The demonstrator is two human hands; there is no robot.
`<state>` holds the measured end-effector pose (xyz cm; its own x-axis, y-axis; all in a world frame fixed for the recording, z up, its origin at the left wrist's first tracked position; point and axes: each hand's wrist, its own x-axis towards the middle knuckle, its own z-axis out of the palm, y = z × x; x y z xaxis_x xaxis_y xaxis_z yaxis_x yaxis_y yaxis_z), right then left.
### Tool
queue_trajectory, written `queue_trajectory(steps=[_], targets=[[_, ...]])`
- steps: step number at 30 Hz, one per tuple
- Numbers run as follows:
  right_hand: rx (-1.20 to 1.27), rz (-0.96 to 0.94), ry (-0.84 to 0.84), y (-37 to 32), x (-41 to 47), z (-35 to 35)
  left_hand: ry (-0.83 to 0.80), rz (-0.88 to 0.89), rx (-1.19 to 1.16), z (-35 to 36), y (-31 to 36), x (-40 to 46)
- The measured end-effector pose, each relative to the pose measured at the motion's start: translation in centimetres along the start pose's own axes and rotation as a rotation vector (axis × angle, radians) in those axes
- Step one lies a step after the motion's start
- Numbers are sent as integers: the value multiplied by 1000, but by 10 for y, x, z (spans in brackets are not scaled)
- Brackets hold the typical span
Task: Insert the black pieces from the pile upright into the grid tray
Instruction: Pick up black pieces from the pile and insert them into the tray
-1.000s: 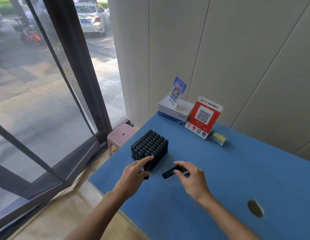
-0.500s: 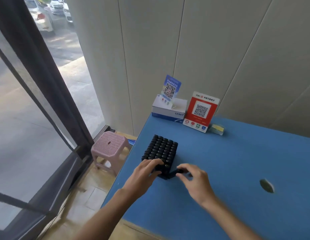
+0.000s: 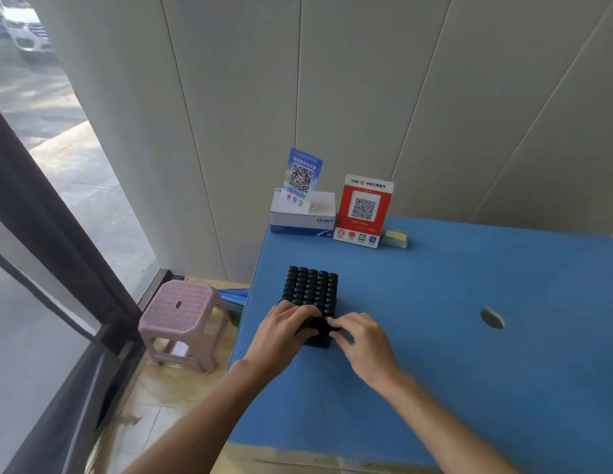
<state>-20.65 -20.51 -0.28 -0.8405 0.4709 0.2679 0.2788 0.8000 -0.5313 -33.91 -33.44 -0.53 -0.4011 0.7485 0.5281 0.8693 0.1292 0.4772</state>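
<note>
The black grid tray (image 3: pixel 311 289) stands on the blue table (image 3: pixel 469 354) near its left edge, with rows of black pieces upright in it. My left hand (image 3: pixel 284 333) holds the tray's near left end, fingers over the tops of the pieces and thumb against the near side. My right hand (image 3: pixel 365 340) is at the near right corner, where its fingertips pinch a black piece (image 3: pixel 329 323) that is mostly hidden by them. No loose pile shows on the table.
A white CHNT box (image 3: pixel 303 217) with a blue QR card (image 3: pixel 302 174), a red QR stand (image 3: pixel 365 210) and a small yellow pack (image 3: pixel 395 237) line the back edge. A round hole (image 3: pixel 492 318) sits in the tabletop. A pink stool (image 3: pixel 185 313) stands on the floor to the left.
My right hand carried the black piece from the table to the tray's near right corner. My left hand settled over the tray's near end. The camera view swung rightward.
</note>
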Motion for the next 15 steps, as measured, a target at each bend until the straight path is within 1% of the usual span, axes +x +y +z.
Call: queue_trajectory(steps=[5, 12, 15], targets=[[-56, -54, 32, -6, 0, 3, -21, 33, -8, 5, -10, 1], [-80, -49, 67, -7, 0, 7, -31, 65, 26, 10, -16, 3], [-99, -70, 85, -6, 0, 7, -10, 80, 53, 9, -16, 2]])
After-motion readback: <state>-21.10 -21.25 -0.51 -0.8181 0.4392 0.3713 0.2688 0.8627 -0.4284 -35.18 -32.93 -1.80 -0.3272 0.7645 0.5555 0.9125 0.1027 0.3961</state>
